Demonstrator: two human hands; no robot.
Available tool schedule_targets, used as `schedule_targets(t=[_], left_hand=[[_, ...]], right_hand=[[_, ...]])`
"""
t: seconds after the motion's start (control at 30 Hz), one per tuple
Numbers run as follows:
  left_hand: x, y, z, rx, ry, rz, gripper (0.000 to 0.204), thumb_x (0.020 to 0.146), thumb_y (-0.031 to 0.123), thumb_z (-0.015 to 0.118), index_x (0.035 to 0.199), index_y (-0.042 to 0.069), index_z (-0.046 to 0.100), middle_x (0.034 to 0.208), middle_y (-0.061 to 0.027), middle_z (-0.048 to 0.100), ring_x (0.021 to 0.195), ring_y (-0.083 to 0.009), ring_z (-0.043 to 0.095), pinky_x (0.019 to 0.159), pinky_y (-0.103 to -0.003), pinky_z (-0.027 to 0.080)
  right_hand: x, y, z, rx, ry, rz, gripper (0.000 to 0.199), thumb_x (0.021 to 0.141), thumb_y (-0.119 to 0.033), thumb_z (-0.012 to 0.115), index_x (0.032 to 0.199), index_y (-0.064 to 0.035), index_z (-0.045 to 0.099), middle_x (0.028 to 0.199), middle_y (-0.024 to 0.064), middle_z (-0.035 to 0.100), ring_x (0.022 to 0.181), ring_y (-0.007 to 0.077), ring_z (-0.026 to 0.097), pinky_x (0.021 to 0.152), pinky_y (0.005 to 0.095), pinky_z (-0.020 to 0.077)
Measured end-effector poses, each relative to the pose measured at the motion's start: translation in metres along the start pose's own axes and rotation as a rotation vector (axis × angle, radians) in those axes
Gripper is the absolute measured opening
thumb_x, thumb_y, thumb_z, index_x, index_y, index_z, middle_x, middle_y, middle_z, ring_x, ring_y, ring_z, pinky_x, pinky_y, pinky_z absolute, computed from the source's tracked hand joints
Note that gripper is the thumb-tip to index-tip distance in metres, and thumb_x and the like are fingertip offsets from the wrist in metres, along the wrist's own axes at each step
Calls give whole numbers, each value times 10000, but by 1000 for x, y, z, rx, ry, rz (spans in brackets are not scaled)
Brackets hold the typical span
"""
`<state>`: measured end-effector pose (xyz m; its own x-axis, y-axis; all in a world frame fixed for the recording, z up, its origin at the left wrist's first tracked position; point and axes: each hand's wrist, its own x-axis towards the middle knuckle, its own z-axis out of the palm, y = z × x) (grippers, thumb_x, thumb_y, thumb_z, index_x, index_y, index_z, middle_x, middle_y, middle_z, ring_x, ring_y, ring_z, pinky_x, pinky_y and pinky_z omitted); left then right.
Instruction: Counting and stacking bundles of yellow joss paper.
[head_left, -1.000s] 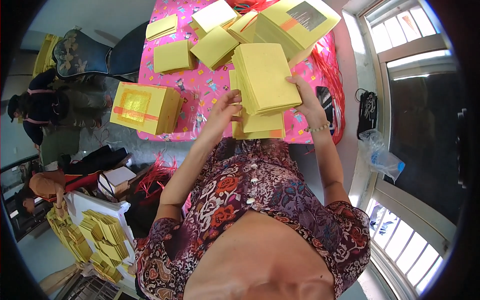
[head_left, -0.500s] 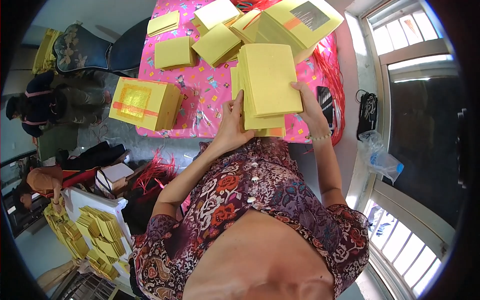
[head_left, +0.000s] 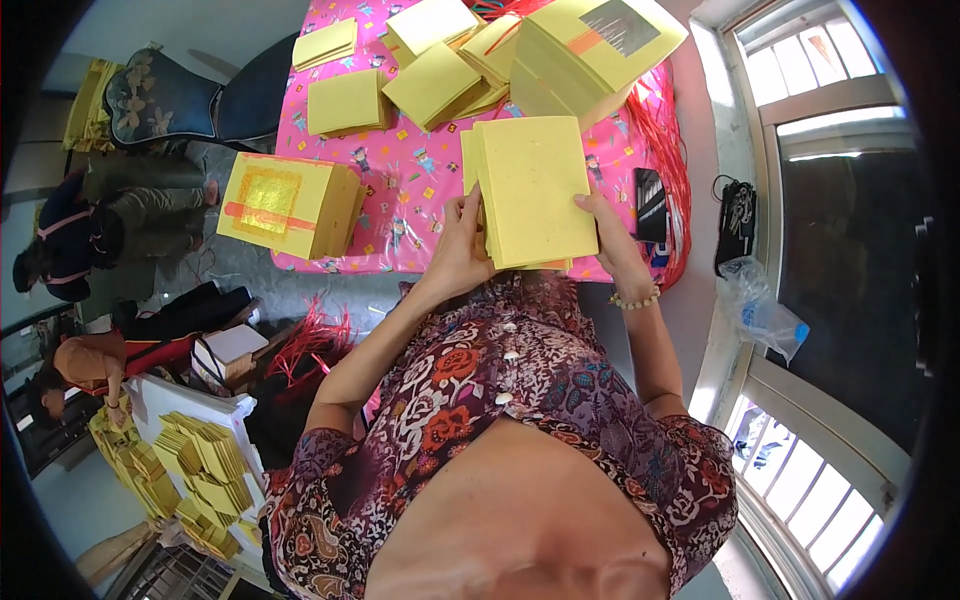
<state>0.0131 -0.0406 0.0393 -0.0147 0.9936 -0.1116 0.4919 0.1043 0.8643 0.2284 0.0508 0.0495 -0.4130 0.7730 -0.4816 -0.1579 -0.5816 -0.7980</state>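
Observation:
A stack of yellow paper sheets [head_left: 535, 190] is held upright-edged between my two hands, close to the table's near edge. My left hand [head_left: 460, 252] grips its left side, fingers partly hidden behind the sheets. On the right side, my right hand [head_left: 618, 245] pinches the stack with the thumb on the front sheet. More yellow sheets show beneath it, a little out of line at the left and lower edges. A thick block of yellow paper with a gold square and orange band [head_left: 290, 207] lies to the left.
Several smaller yellow stacks [head_left: 347, 102] and a large yellow block [head_left: 590, 60] lie farther back on the pink tablecloth [head_left: 400, 238]. Red plastic strands [head_left: 672, 160] and a phone [head_left: 650, 205] are at the right. A chair [head_left: 165, 100] and other people [head_left: 75, 235] are at the left.
The top sheets in my hands have come down toward me, covering more of the sheets beneath. My right hand has moved slightly down with them. A person at the left has shifted.

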Motion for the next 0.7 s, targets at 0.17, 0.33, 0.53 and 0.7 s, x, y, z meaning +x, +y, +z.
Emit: schedule_targets(t=[0.17,0.33,0.53,0.7], left_hand=[[6,-21,-35,-46,-314,100,1158,683,237,821,1556,93,73,1398,-261,297,1308,-396,362,1070,-474,385],[31,-12,-33,-561,-164,8,1098,783,477,685,1567,89,22,1611,-177,64,1468,-333,158,1184,-457,139],[48,-8,4,-479,64,100,901,933,453,489,1556,40,-14,1622,-177,16,1501,-287,13,1199,-403,72],[49,5,13,-566,100,81,834,962,481,440,1549,40,45,1587,-168,140,1458,-277,173,1171,-392,180]], right_hand=[[1,3,-1,-172,-2,-109,603,907,-246,508,1424,39,387,1368,151,507,1235,214,504,1065,324,364],[-13,-9,11,-143,0,-54,604,908,-228,494,1441,33,384,1382,151,497,1261,218,483,1086,319,334],[-10,0,11,119,38,5,585,981,-368,471,1402,35,432,1317,139,564,1223,197,533,1057,337,395],[19,49,-19,259,-24,-180,628,1017,-476,415,1409,14,433,1339,124,556,1235,183,528,1046,320,410]])
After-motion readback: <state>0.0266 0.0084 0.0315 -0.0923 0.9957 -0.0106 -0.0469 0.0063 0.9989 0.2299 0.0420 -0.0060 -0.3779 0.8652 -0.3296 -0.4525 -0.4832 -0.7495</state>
